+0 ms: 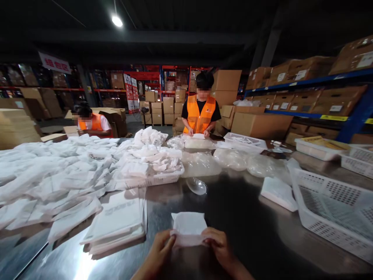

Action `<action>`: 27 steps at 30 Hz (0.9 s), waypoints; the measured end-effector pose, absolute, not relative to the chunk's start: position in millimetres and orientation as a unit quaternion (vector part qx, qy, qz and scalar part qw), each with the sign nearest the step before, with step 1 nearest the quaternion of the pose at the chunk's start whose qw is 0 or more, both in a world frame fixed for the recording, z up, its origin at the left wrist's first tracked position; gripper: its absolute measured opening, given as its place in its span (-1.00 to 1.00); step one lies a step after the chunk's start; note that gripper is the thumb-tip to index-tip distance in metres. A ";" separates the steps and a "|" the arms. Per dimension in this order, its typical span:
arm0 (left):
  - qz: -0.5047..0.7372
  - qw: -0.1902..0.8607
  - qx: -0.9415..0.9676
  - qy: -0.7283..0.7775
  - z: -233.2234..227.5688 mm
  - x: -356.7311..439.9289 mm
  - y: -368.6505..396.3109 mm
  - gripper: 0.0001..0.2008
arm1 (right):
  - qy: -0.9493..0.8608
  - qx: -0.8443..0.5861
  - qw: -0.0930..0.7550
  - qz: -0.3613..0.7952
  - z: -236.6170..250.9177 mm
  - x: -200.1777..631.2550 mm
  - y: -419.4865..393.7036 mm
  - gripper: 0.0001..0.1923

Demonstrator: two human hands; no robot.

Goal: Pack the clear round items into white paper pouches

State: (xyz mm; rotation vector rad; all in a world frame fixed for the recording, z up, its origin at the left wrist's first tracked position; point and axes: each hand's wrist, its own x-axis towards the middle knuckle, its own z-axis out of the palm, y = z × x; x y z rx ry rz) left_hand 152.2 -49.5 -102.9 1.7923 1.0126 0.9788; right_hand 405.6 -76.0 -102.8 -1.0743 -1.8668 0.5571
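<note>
Both hands pinch a white folded cloth at the near table edge.

Left hand (pixel 159 249) and right hand (pixel 218 245) grip the cloth's (pixel 189 227) near corners (fingers closed on it); bare table (pixel 233 210) lies open ahead, flat packets (pixel 116 221) left, white basket (pixel 335 210) right.

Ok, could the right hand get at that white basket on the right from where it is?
Probably yes. The right hand pinches a white folded piece together with the left hand, and only bare tabletop lies between it and the basket. It would have to let go first.
</note>
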 end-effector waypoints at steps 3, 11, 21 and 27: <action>0.483 0.409 0.611 0.476 -110.5 172.6 -53.2 -0.35 | -0.631 -0.559 0.499 0.201 -112.2 390.7 -73.6 -0.15; 0.477 0.332 0.599 0.550 -119.7 194.2 -42.2 -0.45 | -0.539 -0.705 0.459 0.046 -128.2 382.4 -56.5 -0.13; 0.364 0.299 0.653 0.593 -134.2 190.1 -41.7 -0.63 | -0.577 -0.758 0.296 -0.066 -147.2 388.2 -60.6 -0.28; 0.217 0.231 0.676 0.666 -117.1 180.5 -31.7 -0.68 | -0.583 -0.780 0.223 -0.032 -150.6 387.8 -53.0 -0.62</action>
